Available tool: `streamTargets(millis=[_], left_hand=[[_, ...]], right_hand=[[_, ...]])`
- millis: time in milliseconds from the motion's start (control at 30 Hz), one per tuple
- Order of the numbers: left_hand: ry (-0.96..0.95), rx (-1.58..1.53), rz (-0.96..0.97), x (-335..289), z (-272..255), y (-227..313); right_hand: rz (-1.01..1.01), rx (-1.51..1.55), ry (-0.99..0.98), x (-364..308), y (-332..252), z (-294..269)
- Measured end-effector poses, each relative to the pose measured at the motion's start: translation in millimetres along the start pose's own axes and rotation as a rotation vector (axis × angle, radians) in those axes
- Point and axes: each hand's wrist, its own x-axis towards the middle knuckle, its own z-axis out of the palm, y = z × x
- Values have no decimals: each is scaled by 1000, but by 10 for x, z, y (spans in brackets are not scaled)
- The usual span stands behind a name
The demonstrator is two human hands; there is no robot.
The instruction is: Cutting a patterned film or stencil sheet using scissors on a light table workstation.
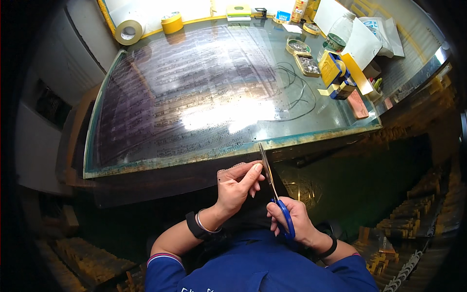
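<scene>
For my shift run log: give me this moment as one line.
left hand: pinching clear film piece | right hand: holding blue-handled scissors | blades: beside left fingertips | dark-marked sheet: on table

Scissors as reference. Left: blocked, left hand and clear film piece sit right beside the blades. Handle end: right hand around it, torso limits pull-back. Right: wide open gap down to the floor. Ahead: glass table, front edge at the tips. Ahead-left: flat film sheet, low, passable over. Ahead-right: thin wire loops, then pink block and tape dispenser obstruct.
</scene>
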Motion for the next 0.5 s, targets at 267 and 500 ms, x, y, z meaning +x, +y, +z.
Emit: streamTargets(millis=[267,500], left_hand=[[-32,52,25,-33,-49,-12],[-45,73,9,-115,-53,-29]], right_hand=[[40,-99,43,5,-55,-1],[6,-53,50,57,-14,8]])
